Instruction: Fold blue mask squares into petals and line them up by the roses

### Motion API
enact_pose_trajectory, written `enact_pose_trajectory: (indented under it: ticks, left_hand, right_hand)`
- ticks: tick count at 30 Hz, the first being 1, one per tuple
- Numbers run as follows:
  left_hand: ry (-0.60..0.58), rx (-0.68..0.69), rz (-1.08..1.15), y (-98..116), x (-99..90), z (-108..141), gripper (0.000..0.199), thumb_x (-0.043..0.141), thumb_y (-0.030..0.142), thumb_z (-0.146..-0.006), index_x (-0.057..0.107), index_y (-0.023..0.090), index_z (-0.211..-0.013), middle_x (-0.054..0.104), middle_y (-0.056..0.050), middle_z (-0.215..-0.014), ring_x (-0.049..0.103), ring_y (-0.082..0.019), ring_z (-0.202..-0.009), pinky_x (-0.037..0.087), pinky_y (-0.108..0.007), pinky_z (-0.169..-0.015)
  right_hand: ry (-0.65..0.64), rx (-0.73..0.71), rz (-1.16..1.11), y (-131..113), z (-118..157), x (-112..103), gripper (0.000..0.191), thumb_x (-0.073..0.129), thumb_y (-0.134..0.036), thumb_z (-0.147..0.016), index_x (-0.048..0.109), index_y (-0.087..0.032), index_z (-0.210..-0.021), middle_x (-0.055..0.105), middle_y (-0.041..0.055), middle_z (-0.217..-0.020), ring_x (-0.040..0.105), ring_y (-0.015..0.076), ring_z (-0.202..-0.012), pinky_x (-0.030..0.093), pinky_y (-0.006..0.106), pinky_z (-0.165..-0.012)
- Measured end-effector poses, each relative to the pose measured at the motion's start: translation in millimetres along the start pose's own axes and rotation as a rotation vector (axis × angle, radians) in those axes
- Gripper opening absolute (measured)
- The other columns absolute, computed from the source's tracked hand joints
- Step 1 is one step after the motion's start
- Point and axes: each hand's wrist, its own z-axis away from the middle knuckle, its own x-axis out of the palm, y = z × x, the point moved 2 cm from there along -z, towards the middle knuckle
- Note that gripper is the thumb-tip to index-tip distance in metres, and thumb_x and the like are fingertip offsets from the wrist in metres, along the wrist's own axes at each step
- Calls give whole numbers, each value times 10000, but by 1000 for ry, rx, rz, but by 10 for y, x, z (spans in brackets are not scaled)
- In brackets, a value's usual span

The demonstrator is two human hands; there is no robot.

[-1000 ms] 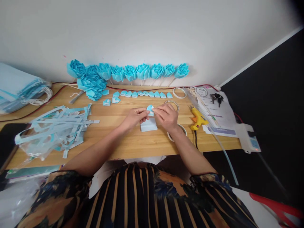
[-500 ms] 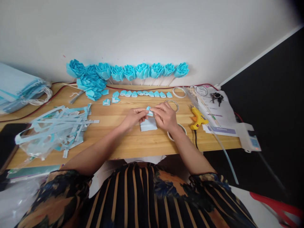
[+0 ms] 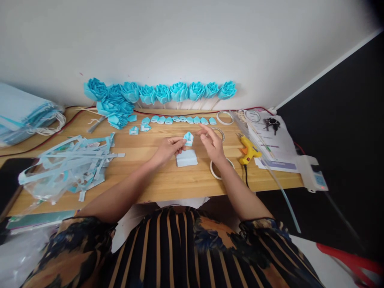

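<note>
Between the thumb and fingers of my left hand (image 3: 170,150) is a folded blue petal (image 3: 188,139), its point facing up and white showing along its lower part. My right hand (image 3: 212,144) is just to the right of the petal, apart from it, with fingers spread and nothing in them. Under the petal, a pale blue fabric piece (image 3: 186,158) lies flat on the wooden table. Beyond my hands runs a row of similar folded petals (image 3: 169,120). Two more folded petals (image 3: 133,131) sit at its left end, nearer to me.
Blue flowers (image 3: 163,93) on sticks lean against the wall. Fabric scraps (image 3: 90,160) are heaped at left, near a stack of blue sheets (image 3: 24,116). A yellow glue gun (image 3: 249,150), tape rolls (image 3: 225,117), keys (image 3: 272,123) and papers (image 3: 280,146) lie at right.
My right hand has let go of the folded petal and moved slightly right, its fingers opening. The petal stays in my left hand, now more fully visible.
</note>
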Motion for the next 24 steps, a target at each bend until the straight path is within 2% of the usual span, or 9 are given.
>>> enact_pose_trajectory:
  ticks: [2,5,11,19,24]
  left_hand:
    - [-13,-3,-24,1,10,-1,335,641,484,-779,614,162,-693,583,-2,-655,453,-84,-562,353,-229,-533]
    - [-26,-3,-35,0,23,-3,312,645,468,-775,612,163,-722,581,4,-654,443,-81,-553,350,-226,-525]
    - [-77,44,-104,20,65,19,294,672,451,-752,586,172,-724,533,26,-635,426,-81,-563,318,-227,-533]
    - [-12,136,-255,-20,62,1,249,599,367,-762,495,177,-639,433,39,-612,379,-92,-591,294,-239,-567]
    - [0,131,-269,-42,48,-12,260,591,385,-756,477,184,-636,418,38,-610,372,-97,-587,279,-244,-559]
  right_hand:
    - [-84,83,-102,55,2,33,429,484,-384,-958,522,-261,-1367,699,58,-989,651,195,-925,538,365,-828]
    - [-157,131,-220,105,10,79,502,591,-419,-894,527,-257,-1365,690,44,-977,649,180,-905,537,349,-840]
    - [-154,146,-281,123,13,110,512,654,-358,-832,567,-248,-1325,657,16,-904,619,148,-818,529,307,-774]
    - [-131,126,-238,55,12,136,479,604,-339,-862,559,-248,-1330,630,12,-866,596,148,-784,527,307,-746]
    - [-163,125,-257,-5,11,103,438,519,-385,-924,553,-246,-1338,657,36,-909,606,159,-782,533,322,-744]
